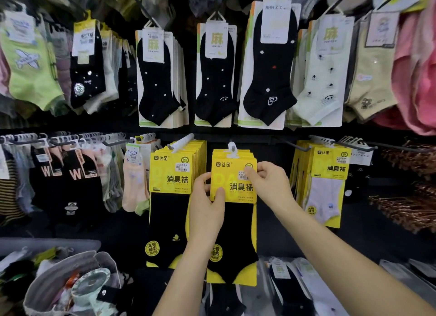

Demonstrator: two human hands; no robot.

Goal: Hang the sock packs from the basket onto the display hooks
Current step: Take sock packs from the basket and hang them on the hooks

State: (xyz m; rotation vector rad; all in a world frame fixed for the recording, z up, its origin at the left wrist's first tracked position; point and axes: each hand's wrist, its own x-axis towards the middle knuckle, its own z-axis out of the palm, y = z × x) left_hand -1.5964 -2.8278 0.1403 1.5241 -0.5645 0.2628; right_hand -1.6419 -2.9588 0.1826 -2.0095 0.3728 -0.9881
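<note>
At centre, we hold a sock pack (232, 190): a flat, glossy yellow card rectangle carrying a black knit ankle sock. Our left hand (207, 211) grips its 9 o'clock edge, thumb on the front. Our right hand (266, 183) pinches the 2 o'clock corner. The pack lies against matching packs under a white plastic hook (232, 147). The soft grey basket (54, 266) sits at 7 o'clock.

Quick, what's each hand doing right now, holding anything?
Left hand: grips the left edge of the yellow sock pack.
Right hand: pinches the same pack's upper right corner.
</note>
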